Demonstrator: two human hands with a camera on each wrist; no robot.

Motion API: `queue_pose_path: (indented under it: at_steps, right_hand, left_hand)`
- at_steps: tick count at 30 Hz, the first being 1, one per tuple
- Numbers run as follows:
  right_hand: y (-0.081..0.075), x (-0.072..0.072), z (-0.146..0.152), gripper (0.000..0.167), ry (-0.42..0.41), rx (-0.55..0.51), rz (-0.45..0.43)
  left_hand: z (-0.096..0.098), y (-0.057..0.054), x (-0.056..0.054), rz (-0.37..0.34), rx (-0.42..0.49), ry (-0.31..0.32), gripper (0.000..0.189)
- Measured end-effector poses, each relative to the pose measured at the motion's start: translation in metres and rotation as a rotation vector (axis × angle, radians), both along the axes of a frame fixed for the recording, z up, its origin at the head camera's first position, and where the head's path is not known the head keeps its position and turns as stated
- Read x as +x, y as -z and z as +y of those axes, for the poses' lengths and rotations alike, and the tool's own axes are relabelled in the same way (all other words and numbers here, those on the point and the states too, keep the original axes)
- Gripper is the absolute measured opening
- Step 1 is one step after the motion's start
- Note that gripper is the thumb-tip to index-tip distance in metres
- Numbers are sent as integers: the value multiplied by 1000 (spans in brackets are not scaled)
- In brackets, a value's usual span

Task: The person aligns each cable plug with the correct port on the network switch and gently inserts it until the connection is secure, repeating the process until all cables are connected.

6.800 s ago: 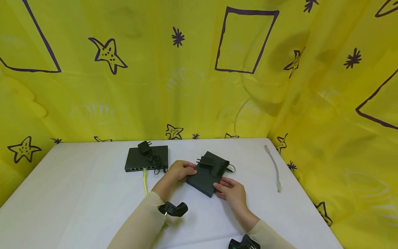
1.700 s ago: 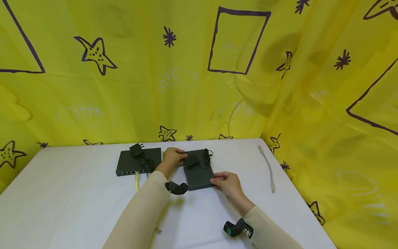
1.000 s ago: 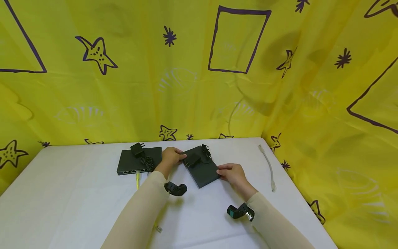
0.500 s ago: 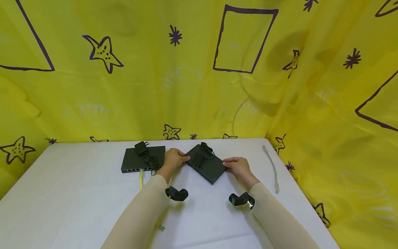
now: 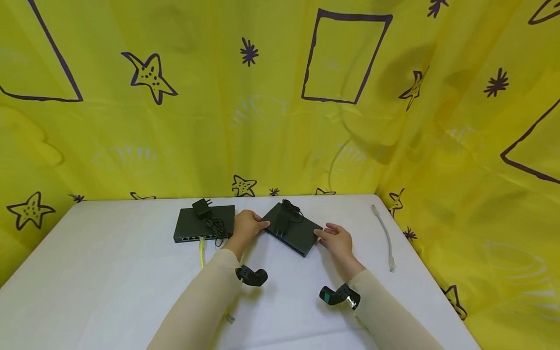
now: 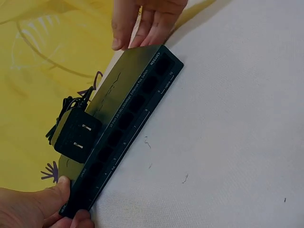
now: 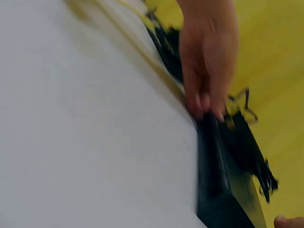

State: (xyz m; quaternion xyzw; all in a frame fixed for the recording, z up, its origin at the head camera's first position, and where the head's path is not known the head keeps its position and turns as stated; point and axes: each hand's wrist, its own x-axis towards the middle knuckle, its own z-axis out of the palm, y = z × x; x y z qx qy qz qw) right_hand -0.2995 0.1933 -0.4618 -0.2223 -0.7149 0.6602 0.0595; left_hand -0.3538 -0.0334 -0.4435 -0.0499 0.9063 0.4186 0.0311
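Note:
A black Ethernet switch [image 5: 302,236] is tilted above the white table, with its row of ports [image 6: 126,121] facing the left wrist camera. A black power adapter [image 5: 282,223] with a bundled cord lies on top of it, prongs toward the port side. My left hand [image 5: 246,227] pinches the switch's left corner, thumb on top and fingers beneath. At the right corner is my right hand [image 5: 338,241], its thumb tip right at the edge and its fingers loosened and spread. The right wrist view is blurred; there the right thumb [image 7: 287,222] stands a little apart from the casing.
A second black switch [image 5: 183,223] sits at the back left, bearing another adapter [image 5: 201,209] with its coiled cord. A yellow network cable [image 5: 201,253] is plugged into its front and runs under the left sleeve. On the right lies a grey network cable [image 5: 384,233].
The switch has been turned about between both hands, and its adapter's prongs have swung from the left toward the front. Since half a second ago, my right hand's fingers have loosened at the corner.

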Motion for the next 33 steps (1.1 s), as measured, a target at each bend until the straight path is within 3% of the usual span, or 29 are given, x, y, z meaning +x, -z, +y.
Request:
queue_pose_path:
  at_steps: [4,8,16,21,27,30,33]
  right_hand:
    - [4,12,-9,51,18,7,18]
    - [7,13,-13,45,26,80,24]
    - [9,10,-19,42,12,70,16]
    - [12,12,-22,43,28,11,25]
    - [15,14,-21,42,24,-28,42]
    - [15,15,-19,41,22,-32,47]
    - [12,15,-17,41,25,-28,53]
  left_hand:
    - [3,-2,-1,8,-4,0,27]
    - [3,-4,-4,1,-33,18,28]
    - [-4,-14,-23,-131,-145,125,29]
    - [-4,-14,-38,-139,-32,154,36]
    - [-2,-3,-50,-163,-44,321,45]
    - [0,1,-52,-200,-28,335,45]
    - [3,1,-53,-215,12,312,44]
